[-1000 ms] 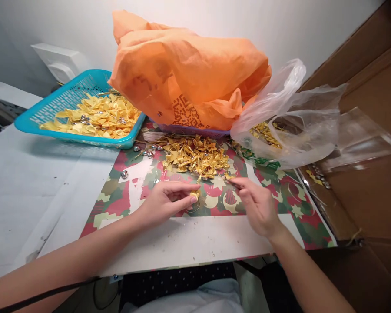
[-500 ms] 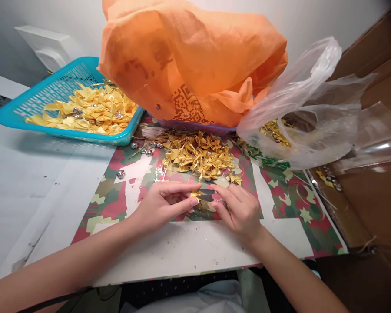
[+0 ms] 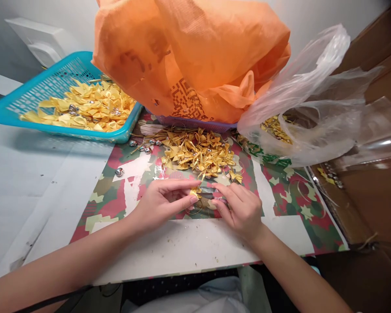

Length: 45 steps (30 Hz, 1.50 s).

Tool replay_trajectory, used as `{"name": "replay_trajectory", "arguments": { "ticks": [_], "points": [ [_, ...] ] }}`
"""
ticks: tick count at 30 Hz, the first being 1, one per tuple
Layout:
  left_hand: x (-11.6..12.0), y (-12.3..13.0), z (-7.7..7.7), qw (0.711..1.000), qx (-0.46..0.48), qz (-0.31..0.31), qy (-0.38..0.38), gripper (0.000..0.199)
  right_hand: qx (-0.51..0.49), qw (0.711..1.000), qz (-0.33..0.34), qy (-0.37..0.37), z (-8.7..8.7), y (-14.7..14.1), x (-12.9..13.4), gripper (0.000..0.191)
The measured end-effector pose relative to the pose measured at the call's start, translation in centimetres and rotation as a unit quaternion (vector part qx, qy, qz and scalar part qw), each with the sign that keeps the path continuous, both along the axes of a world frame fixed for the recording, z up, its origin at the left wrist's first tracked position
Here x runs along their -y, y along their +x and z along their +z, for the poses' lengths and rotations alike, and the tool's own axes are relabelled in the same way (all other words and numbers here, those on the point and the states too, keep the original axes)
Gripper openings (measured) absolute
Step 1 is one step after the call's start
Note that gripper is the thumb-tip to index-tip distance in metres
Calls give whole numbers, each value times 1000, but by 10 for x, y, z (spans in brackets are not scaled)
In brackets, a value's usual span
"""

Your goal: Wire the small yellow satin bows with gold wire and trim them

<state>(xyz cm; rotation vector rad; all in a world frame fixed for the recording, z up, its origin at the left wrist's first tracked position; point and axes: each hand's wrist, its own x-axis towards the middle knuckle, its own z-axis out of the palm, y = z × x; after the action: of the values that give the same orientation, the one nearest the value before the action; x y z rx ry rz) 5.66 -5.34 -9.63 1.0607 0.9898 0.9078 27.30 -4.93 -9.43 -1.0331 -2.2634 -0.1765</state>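
Note:
Between the thumb and fingers of my left hand (image 3: 164, 198) is a small yellow ribbon flower (image 3: 195, 192), with thin gold wire or thread around it. My right hand (image 3: 239, 208) pinches small two-bladed metal snips (image 3: 207, 195) from above and below. Their blades stand apart and point left at the flower; whether they touch it I cannot tell. Just beyond my hands lies a heap of yellow ribbon flowers (image 3: 198, 152) with gold stems and little silver bells (image 3: 146, 149) at its left side.
A blue basket (image 3: 60, 130) of yellow ribbon pieces stands at the left. Behind the heap rises a large orange bag (image 3: 189, 56) over a purple basket (image 3: 195, 124). A clear plastic bag (image 3: 326, 134) sits at the right, near cardboard (image 3: 374, 200). Tiny scraps dot the white paper (image 3: 182, 243).
The blades of the snips have spread apart in my right hand. Both hands stay almost in place, and the view has shifted slightly.

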Motion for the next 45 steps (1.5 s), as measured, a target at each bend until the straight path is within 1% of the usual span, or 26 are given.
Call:
{"name": "replay_trajectory", "arguments": {
  "ticks": [6, 10, 12, 15, 19, 22, 26, 28, 31, 37, 42, 45],
  "points": [
    [-1, 1, 2, 1000, 4, 10, -3, 38, -8, 1000, -1, -3, 0, 0, 0, 32],
    [-1, 0, 4, 1000, 6, 2, -3, 39, -9, 1000, -3, 1, -1, -1, 1, 31],
    [-1, 0, 5, 1000, 13, -1, 6, 40, -7, 1000, -6, 7, -1, -1, 1, 31],
    [-2, 0, 6, 999, 24, 4, 39, 39, -5, 1000, -9, 18, -2, -2, 2, 30],
    [-3, 0, 5, 998, 45, 0, 51, 27, 0, 1000, -15, 20, -2, -2, 3, 29],
    [-3, 1, 4, 997, 60, 8, 54, 23, -3, 1000, -18, 17, -2, -2, 3, 28],
    [-3, 1, 3, 998, 51, -7, 30, 15, -7, 1000, -20, 14, -2, -2, 3, 29],
    [-3, 1, 4, 999, 44, -19, 11, 17, -8, 1000, -20, 15, -2, -2, 2, 29],
    [-3, 2, 5, 999, 43, -21, -1, 24, -8, 1000, -20, 12, -2, -2, 2, 28],
    [-3, 2, 3, 999, 47, -22, 7, 32, -8, 1000, -23, 12, -3, -2, 2, 28],
    [-2, 2, 4, 997, 66, -3, 27, 23, -19, 1000, -19, 6, -3, -2, 3, 27],
    [-2, 2, 4, 997, 71, -14, 22, 16, -49, 999, -3, -8, -2, -1, 2, 28]
  ]
}}
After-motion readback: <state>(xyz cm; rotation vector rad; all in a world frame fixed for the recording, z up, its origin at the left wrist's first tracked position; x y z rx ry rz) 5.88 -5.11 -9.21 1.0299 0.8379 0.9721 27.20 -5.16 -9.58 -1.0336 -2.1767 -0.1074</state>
